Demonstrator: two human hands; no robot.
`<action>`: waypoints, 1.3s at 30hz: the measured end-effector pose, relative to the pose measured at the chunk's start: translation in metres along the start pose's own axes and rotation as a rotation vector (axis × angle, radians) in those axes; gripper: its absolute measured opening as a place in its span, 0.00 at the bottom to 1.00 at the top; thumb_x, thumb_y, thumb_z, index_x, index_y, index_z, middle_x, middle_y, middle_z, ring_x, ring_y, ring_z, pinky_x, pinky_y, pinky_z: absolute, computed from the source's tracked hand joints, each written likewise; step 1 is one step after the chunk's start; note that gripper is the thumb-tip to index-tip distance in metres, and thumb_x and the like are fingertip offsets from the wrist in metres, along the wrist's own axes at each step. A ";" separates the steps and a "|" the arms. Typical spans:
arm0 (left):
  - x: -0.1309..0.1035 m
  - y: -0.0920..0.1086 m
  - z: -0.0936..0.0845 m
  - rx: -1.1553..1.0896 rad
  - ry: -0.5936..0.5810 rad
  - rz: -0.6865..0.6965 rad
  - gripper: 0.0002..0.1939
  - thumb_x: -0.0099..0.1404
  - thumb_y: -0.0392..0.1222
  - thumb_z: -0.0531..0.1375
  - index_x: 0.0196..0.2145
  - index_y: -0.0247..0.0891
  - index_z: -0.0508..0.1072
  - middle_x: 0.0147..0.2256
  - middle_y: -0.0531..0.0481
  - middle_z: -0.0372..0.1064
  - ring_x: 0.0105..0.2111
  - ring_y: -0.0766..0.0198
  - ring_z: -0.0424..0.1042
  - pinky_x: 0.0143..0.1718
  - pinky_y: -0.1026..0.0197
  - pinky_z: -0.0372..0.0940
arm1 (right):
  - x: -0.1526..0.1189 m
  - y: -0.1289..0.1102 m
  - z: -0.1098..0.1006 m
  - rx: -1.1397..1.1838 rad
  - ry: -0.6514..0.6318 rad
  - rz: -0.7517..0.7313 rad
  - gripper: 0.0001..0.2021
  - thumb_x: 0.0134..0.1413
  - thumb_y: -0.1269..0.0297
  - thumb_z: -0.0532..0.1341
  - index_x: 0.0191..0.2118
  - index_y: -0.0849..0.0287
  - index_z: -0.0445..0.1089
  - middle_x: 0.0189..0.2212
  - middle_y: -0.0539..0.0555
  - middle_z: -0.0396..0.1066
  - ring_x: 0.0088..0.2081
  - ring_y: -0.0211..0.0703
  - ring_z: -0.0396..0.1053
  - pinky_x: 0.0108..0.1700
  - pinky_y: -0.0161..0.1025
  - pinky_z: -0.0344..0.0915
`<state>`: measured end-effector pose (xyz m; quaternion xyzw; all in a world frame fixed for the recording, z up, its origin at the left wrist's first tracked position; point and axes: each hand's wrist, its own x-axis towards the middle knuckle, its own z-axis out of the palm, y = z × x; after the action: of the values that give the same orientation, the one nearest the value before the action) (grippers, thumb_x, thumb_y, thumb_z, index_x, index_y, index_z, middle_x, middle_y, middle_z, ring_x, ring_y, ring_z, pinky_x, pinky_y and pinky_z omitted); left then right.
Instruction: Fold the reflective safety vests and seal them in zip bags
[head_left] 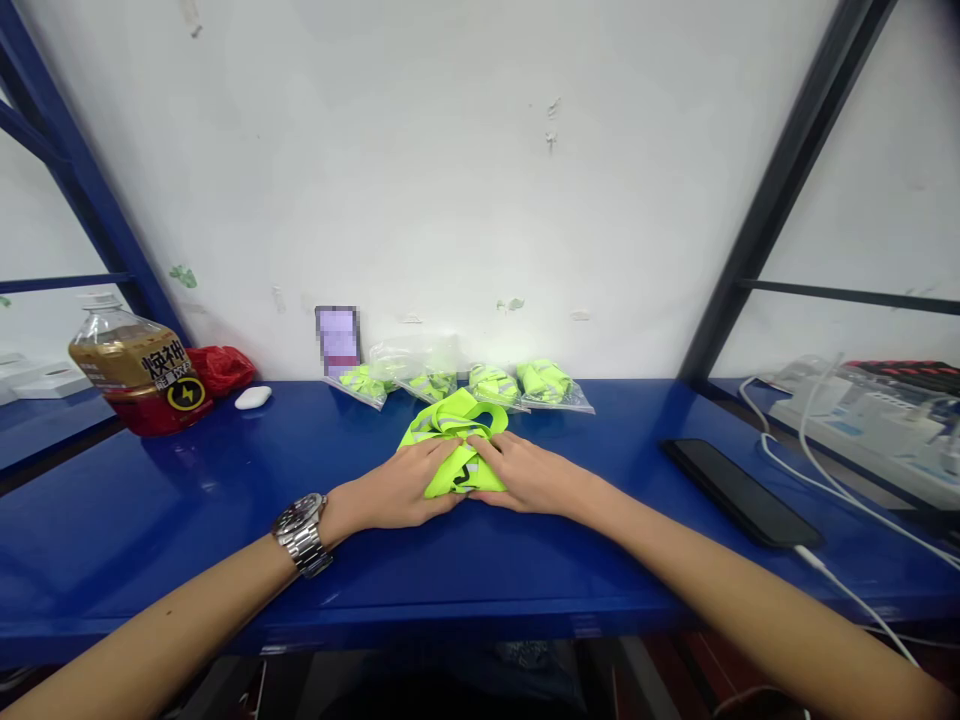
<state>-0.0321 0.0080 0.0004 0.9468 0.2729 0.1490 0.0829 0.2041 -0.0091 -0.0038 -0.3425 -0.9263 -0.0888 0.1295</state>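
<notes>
A bundled neon-yellow reflective vest [459,470], with grey reflective strips and a dark trim, rests near the middle of the blue table. My left hand [401,485] grips its left side, fingers curled over the fabric. On the other side, my right hand [529,473] pinches the right part, thumb below and fingers on top. The hands nearly meet at the front of the bundle. Behind it, several clear bags hold similar neon-yellow pieces, among them a bag at the right [546,382] and one at the left [367,385].
At the left stand a large drink bottle [142,370], a red plastic bag [221,368] and a white earbud case [253,398]. A phone [742,490] with a charging cable lies at the right, near a power strip [862,425]. An upright screen [339,340] leans on the wall.
</notes>
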 end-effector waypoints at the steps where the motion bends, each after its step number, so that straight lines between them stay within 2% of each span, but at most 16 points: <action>1: 0.000 0.001 -0.001 -0.015 0.011 0.003 0.29 0.68 0.54 0.54 0.61 0.38 0.56 0.59 0.40 0.61 0.57 0.50 0.62 0.57 0.49 0.58 | 0.000 -0.001 0.000 -0.003 -0.002 0.003 0.30 0.63 0.50 0.52 0.61 0.68 0.51 0.42 0.69 0.68 0.42 0.58 0.69 0.41 0.50 0.67; 6: 0.004 0.007 -0.004 -0.148 0.071 -0.025 0.21 0.71 0.52 0.50 0.58 0.44 0.61 0.53 0.47 0.67 0.52 0.56 0.67 0.53 0.54 0.60 | 0.002 -0.002 -0.008 0.194 -0.024 0.012 0.18 0.67 0.53 0.48 0.48 0.63 0.63 0.36 0.60 0.71 0.33 0.46 0.70 0.35 0.41 0.64; 8: 0.006 0.006 -0.002 -0.184 0.094 -0.054 0.20 0.71 0.52 0.49 0.54 0.42 0.65 0.50 0.47 0.68 0.50 0.57 0.67 0.53 0.55 0.60 | 0.005 -0.001 -0.012 0.273 -0.013 0.013 0.17 0.67 0.54 0.47 0.39 0.62 0.66 0.32 0.56 0.70 0.30 0.42 0.68 0.34 0.39 0.63; 11: 0.007 0.002 0.004 -0.164 0.144 -0.158 0.21 0.70 0.56 0.47 0.42 0.38 0.70 0.43 0.46 0.66 0.42 0.59 0.67 0.47 0.55 0.63 | 0.007 0.001 -0.018 0.461 -0.023 0.040 0.20 0.66 0.51 0.47 0.30 0.60 0.64 0.23 0.51 0.66 0.24 0.38 0.66 0.30 0.36 0.62; 13: 0.009 0.002 0.007 -0.153 0.183 -0.200 0.22 0.70 0.57 0.46 0.39 0.37 0.69 0.38 0.47 0.65 0.38 0.59 0.66 0.43 0.56 0.64 | 0.006 0.003 -0.021 0.691 -0.093 0.110 0.22 0.65 0.47 0.47 0.29 0.60 0.63 0.19 0.48 0.64 0.20 0.37 0.66 0.24 0.34 0.61; 15: 0.011 0.005 0.008 -0.176 0.219 -0.201 0.21 0.71 0.56 0.45 0.43 0.38 0.67 0.37 0.48 0.67 0.36 0.60 0.67 0.41 0.58 0.63 | 0.006 0.004 -0.023 0.905 -0.173 0.201 0.25 0.63 0.43 0.47 0.31 0.60 0.66 0.18 0.48 0.65 0.18 0.37 0.66 0.20 0.32 0.60; 18: 0.016 0.011 0.007 -0.176 0.246 -0.219 0.19 0.72 0.54 0.44 0.45 0.38 0.66 0.37 0.49 0.69 0.35 0.60 0.69 0.38 0.60 0.61 | 0.006 0.007 -0.022 1.015 -0.202 0.273 0.30 0.61 0.39 0.45 0.30 0.62 0.68 0.18 0.50 0.67 0.17 0.36 0.65 0.17 0.32 0.57; 22: 0.026 0.010 0.002 -0.069 0.188 -0.247 0.21 0.72 0.54 0.43 0.36 0.38 0.68 0.32 0.49 0.70 0.31 0.60 0.69 0.32 0.61 0.56 | 0.009 0.011 -0.013 0.841 -0.085 0.393 0.31 0.61 0.39 0.45 0.24 0.62 0.67 0.17 0.50 0.65 0.19 0.36 0.62 0.21 0.33 0.55; 25: 0.036 0.007 -0.003 -0.003 0.144 -0.257 0.24 0.72 0.53 0.42 0.29 0.38 0.68 0.27 0.50 0.69 0.26 0.61 0.67 0.28 0.61 0.53 | 0.011 0.009 -0.006 0.443 0.108 0.545 0.28 0.58 0.38 0.50 0.29 0.61 0.69 0.24 0.54 0.69 0.26 0.42 0.65 0.26 0.34 0.55; 27: 0.042 0.005 -0.006 0.037 0.109 -0.288 0.25 0.71 0.54 0.43 0.24 0.38 0.66 0.22 0.51 0.65 0.22 0.62 0.63 0.26 0.61 0.51 | 0.009 0.006 -0.004 0.188 0.264 0.518 0.25 0.60 0.41 0.50 0.36 0.60 0.69 0.32 0.57 0.70 0.33 0.46 0.67 0.31 0.36 0.58; 29: 0.048 0.002 -0.006 0.097 0.086 -0.301 0.26 0.71 0.53 0.44 0.20 0.38 0.64 0.19 0.50 0.62 0.21 0.62 0.62 0.25 0.60 0.51 | 0.006 0.001 -0.002 0.048 0.341 0.364 0.22 0.65 0.48 0.47 0.39 0.61 0.69 0.36 0.59 0.68 0.38 0.48 0.66 0.37 0.40 0.60; 31: 0.051 0.000 -0.002 0.175 0.100 -0.291 0.25 0.71 0.50 0.45 0.19 0.38 0.64 0.19 0.49 0.62 0.23 0.60 0.64 0.28 0.60 0.55 | 0.002 -0.003 -0.001 -0.012 0.316 0.196 0.22 0.66 0.49 0.46 0.41 0.62 0.69 0.35 0.60 0.67 0.39 0.49 0.64 0.42 0.44 0.61; 33: 0.052 -0.002 0.004 0.233 0.134 -0.290 0.23 0.71 0.48 0.45 0.22 0.38 0.67 0.21 0.46 0.65 0.28 0.57 0.66 0.32 0.59 0.58 | -0.002 -0.006 0.000 -0.066 0.253 0.105 0.26 0.62 0.44 0.48 0.47 0.63 0.68 0.36 0.61 0.67 0.39 0.51 0.63 0.44 0.48 0.61; 35: 0.051 -0.003 0.010 0.258 0.181 -0.306 0.19 0.71 0.47 0.46 0.31 0.36 0.71 0.27 0.44 0.68 0.33 0.55 0.68 0.34 0.58 0.59 | -0.004 -0.007 0.001 -0.130 0.190 0.065 0.31 0.59 0.41 0.50 0.52 0.66 0.65 0.40 0.65 0.66 0.40 0.54 0.62 0.43 0.51 0.62; 37: 0.049 -0.004 0.014 0.283 0.229 -0.293 0.18 0.72 0.48 0.45 0.39 0.34 0.70 0.32 0.42 0.69 0.35 0.55 0.68 0.36 0.57 0.60 | -0.004 -0.007 0.002 -0.172 0.144 0.053 0.30 0.62 0.44 0.49 0.53 0.69 0.64 0.42 0.68 0.66 0.42 0.57 0.62 0.42 0.52 0.63; 39: 0.045 -0.003 0.015 0.337 0.265 -0.246 0.20 0.73 0.48 0.42 0.40 0.35 0.69 0.34 0.42 0.70 0.37 0.55 0.67 0.39 0.55 0.60 | -0.003 -0.004 0.003 -0.165 0.123 0.053 0.27 0.64 0.47 0.48 0.52 0.68 0.64 0.42 0.68 0.67 0.44 0.58 0.62 0.43 0.52 0.64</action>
<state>0.0074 0.0340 -0.0038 0.8791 0.4156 0.2132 -0.0953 0.2028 -0.0131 -0.0081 -0.3701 -0.8969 -0.1820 0.1597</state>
